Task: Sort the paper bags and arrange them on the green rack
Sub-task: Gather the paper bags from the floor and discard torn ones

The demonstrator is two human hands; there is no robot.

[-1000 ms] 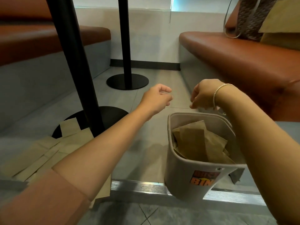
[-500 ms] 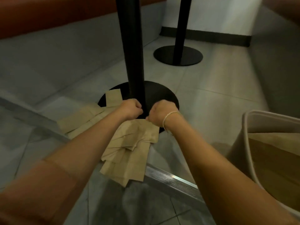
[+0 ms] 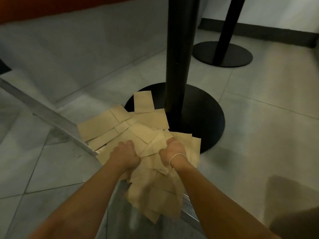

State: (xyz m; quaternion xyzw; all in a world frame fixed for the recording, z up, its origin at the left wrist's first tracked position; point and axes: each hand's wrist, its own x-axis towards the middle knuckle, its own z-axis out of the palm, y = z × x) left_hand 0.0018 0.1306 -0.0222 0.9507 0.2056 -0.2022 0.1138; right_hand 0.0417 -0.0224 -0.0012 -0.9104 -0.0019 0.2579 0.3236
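I see my left hand (image 3: 126,155) and right hand (image 3: 173,150) both grasping the paper bags (image 3: 151,169), heaped on the grey tiled floor (image 3: 259,126) against the black table base (image 3: 198,114).

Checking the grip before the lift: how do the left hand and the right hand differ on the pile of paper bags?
The left hand is bare at the wrist; the right hand wears a thin bracelet. The left hand grips the pile of paper bags on its left side, the right hand on the side toward the black table base. Both have fingers curled into the bags.
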